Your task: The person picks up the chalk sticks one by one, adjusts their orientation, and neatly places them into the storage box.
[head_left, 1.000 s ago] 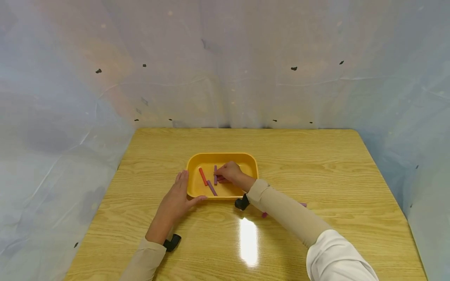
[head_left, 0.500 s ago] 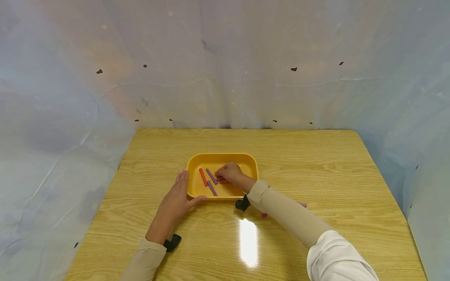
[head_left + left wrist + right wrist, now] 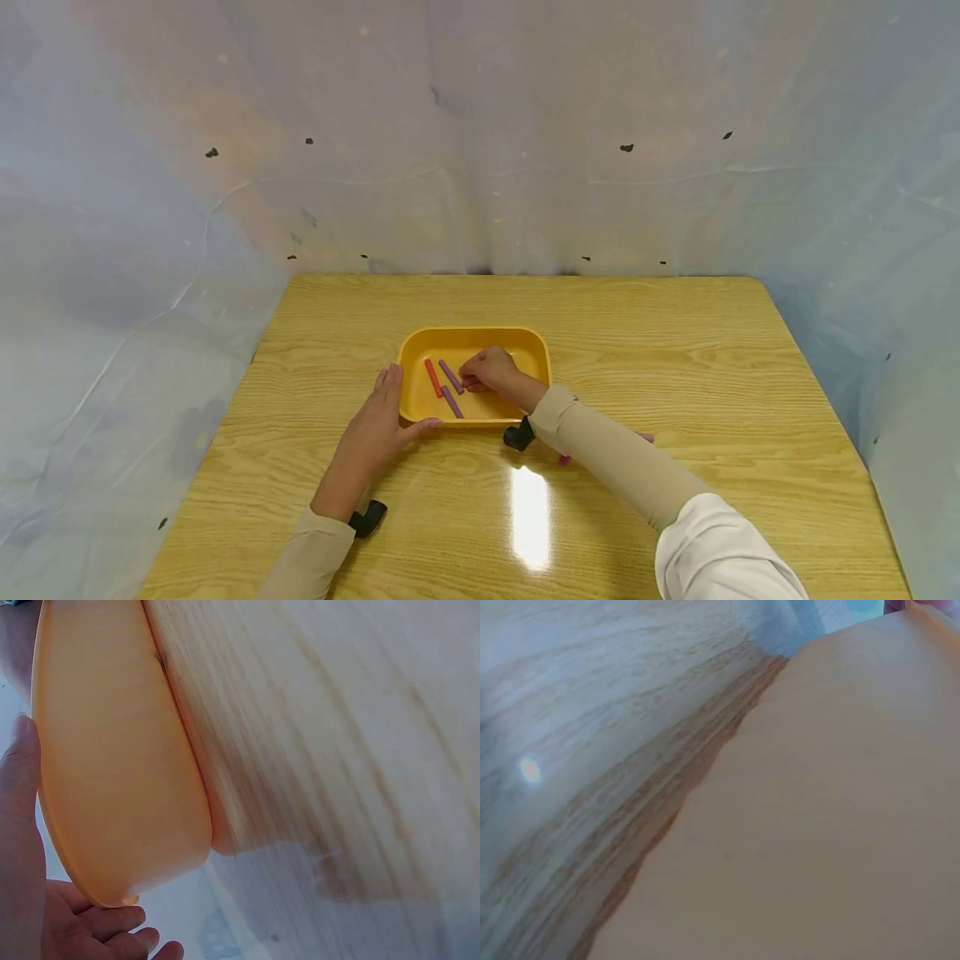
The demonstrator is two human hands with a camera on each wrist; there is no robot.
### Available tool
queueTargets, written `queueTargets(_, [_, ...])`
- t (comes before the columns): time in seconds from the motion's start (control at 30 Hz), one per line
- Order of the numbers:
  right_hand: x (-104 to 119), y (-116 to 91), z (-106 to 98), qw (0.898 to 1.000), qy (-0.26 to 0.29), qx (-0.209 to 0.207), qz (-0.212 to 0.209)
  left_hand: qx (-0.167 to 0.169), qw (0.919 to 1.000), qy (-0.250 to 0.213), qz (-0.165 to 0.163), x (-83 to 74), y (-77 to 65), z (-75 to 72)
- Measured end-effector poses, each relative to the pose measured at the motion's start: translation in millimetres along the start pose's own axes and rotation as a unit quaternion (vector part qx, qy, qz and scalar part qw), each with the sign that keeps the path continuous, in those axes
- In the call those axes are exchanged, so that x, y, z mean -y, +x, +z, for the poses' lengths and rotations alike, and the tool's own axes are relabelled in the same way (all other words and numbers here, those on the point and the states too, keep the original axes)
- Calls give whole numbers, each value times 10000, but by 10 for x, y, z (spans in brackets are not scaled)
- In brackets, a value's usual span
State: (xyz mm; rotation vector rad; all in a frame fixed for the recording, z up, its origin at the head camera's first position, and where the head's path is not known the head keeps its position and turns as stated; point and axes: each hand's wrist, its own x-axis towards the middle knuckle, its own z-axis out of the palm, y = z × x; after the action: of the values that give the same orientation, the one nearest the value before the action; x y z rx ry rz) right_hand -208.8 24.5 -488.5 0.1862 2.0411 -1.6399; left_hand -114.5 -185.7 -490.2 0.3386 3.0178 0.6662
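Observation:
On the table stands a shallow yellow tray point(image 3: 502, 412). My left hand point(image 3: 373, 429) braces its near left corner, fingers straight along the left side and thumb at the front rim. The left wrist view shows the thumb point(image 3: 21, 769) against the tray's wall. Over the tray, my right hand point(image 3: 489, 370) reaches in with bent fingers. Right beside its fingertips lies a slim purple stick point(image 3: 451, 376); whether they touch it or hold anything is hidden. A red stick point(image 3: 433, 377) and another purple stick point(image 3: 452, 402) lie left of the hand.
A magenta stick point(image 3: 564, 459) and a mauve stick point(image 3: 647, 437) lie on the wooden table point(image 3: 697, 350), partly covered by the right forearm. Pale plastic sheeting point(image 3: 480, 167) stands behind the table and at both sides. Light glares on the table's front.
The purple stick at my right fingers has swung from upright to slanted, its top end leftward, and the fingers no longer cross it. The left hand has stayed put.

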Motion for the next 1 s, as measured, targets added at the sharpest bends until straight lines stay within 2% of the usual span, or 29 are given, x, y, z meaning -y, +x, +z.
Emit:
queueTargets(0.2, [-13,15,-24,9997,198,147,-11,-9,10000,27,10,-7,-1,-10])
queueTargets(0.33, [-6,38,-78,9977,549,389,85,0,10000,23,-1,-6,4,-3])
queueTargets(0.53, [145,-41,-220,9934,926,673,24,29,10000,-38,-17,-14,1,-10])
queueTargets(0.8, [287,-342,-552,9873,1048,1099,-473,53,9999,-62,-65,-17,-12,-20])
queueTargets(1.0, [275,-526,-933,9841,1173,997,-887,31,10000,-50,-67,-19,-16,-20])
